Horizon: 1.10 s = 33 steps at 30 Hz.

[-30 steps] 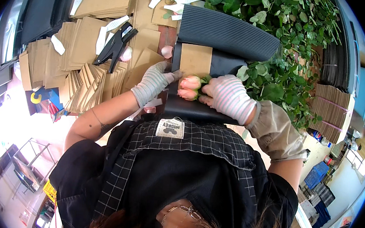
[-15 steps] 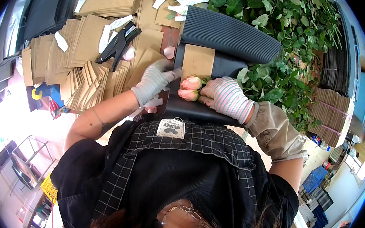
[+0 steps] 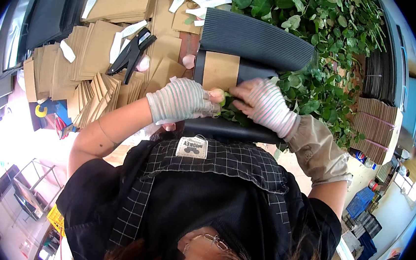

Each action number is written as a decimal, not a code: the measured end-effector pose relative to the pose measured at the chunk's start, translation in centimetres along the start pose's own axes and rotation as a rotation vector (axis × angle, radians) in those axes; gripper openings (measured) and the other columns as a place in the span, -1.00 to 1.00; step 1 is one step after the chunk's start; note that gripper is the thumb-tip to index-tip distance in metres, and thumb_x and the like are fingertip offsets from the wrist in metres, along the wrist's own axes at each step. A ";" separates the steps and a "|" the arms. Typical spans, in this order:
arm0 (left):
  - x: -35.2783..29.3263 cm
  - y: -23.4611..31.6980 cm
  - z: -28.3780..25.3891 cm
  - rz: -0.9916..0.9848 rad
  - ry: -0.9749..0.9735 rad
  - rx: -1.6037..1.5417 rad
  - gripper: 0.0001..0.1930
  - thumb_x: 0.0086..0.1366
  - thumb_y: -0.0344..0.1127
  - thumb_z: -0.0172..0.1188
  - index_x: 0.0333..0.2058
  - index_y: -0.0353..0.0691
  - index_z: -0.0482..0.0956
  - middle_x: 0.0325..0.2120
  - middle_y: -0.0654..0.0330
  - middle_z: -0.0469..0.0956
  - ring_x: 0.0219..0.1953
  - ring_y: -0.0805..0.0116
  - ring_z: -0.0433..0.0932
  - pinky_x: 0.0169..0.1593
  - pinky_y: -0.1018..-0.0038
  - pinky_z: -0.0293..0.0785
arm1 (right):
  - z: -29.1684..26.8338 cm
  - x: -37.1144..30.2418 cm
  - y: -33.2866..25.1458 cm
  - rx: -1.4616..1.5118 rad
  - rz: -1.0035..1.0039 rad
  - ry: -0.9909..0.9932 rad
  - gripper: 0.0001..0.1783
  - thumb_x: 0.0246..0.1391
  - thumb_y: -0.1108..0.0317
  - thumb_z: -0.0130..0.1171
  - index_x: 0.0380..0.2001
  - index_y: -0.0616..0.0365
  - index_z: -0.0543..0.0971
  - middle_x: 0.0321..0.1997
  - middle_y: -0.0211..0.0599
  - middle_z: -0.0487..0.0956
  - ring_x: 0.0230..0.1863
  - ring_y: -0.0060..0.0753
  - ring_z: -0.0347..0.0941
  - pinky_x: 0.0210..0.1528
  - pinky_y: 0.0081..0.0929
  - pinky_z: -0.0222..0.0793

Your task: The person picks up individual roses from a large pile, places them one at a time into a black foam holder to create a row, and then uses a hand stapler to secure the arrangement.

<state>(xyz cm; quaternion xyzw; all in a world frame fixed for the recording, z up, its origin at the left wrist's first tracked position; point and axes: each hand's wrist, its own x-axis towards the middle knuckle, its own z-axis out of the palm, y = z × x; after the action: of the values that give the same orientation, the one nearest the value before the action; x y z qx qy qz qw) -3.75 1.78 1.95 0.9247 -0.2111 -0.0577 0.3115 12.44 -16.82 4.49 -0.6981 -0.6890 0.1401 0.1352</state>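
Note:
Pale pink roses [image 3: 216, 95] lie at the middle of the workbench, by a brown cardboard piece [image 3: 221, 70] on a black sheet [image 3: 255, 69]. My left hand [image 3: 183, 103], in a striped glove, closes round the rose heads from the left and covers most of them. Just right of the flowers, my right hand [image 3: 269, 105] is held over their green leaves with its fingers apart. It wears a striped glove too and is slightly blurred. Behind the cardboard lies a ribbed black sheet [image 3: 258, 40].
A black stapler [image 3: 133, 54] rests on stacked cardboard pieces [image 3: 99, 46] at left. White paper strips [image 3: 209, 2] are scattered at the back. Leafy stems [image 3: 318, 55] cover the right side, beside bundled cardboard [image 3: 376, 127]. A loose pink petal [image 3: 188, 61] lies near the cardboard.
My left hand has moved right onto the rose heads, which it now mostly hides. My right hand has drawn slightly away from them, its fingers spreading.

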 end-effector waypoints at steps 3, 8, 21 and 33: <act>0.3 0.6 -0.6 -0.030 -0.099 0.095 -0.77 0.07 -0.24 0.17 -0.24 0.16 0.59 -0.56 0.26 0.52 -0.57 0.24 0.54 -0.53 0.32 0.45 | 1.0 -0.2 0.0 0.006 0.043 -0.253 -0.76 -0.05 0.29 0.17 -0.25 0.03 0.52 -0.46 -0.30 0.51 -0.40 -0.11 0.47 -0.39 -0.19 0.38; 0.4 1.3 -1.1 -0.076 -0.156 0.195 -0.74 0.08 -0.25 0.16 -0.20 0.17 0.57 -0.63 0.26 0.46 -0.59 0.25 0.54 -0.54 0.31 0.42 | 1.7 -0.1 -0.3 -0.066 -0.028 -0.070 -0.68 -0.13 0.33 0.19 -0.21 0.06 0.52 -0.52 -0.35 0.47 -0.46 -0.18 0.43 -0.42 -0.24 0.35; -1.4 -0.7 4.0 -0.570 0.530 -0.352 -0.73 0.21 -0.29 0.10 -0.14 -0.24 0.56 -0.50 -0.05 0.53 -0.40 0.02 0.55 -0.29 0.26 0.47 | 1.1 -0.1 -1.3 -0.224 -0.088 -0.132 -0.69 -0.04 0.28 0.11 -0.18 0.07 0.55 -0.53 -0.43 0.44 -0.46 -0.34 0.44 -0.40 -0.35 0.36; 1.0 0.2 1.4 -0.159 0.116 0.123 -0.40 0.03 0.23 0.17 -0.10 -0.10 0.53 -0.14 0.18 0.43 -0.03 0.13 0.36 0.04 0.15 0.27 | -7.1 -2.8 -0.2 0.179 0.170 -0.124 -0.69 -0.04 0.10 0.20 -0.32 0.09 0.59 -0.42 -0.21 0.55 -0.31 -0.12 0.51 -0.28 -0.22 0.41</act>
<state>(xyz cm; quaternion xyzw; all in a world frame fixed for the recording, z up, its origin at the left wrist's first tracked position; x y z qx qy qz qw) -3.22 0.38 1.00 0.9577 -0.1218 -0.0155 0.2603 14.93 -19.59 11.18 -0.7290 -0.6193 0.2547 0.1417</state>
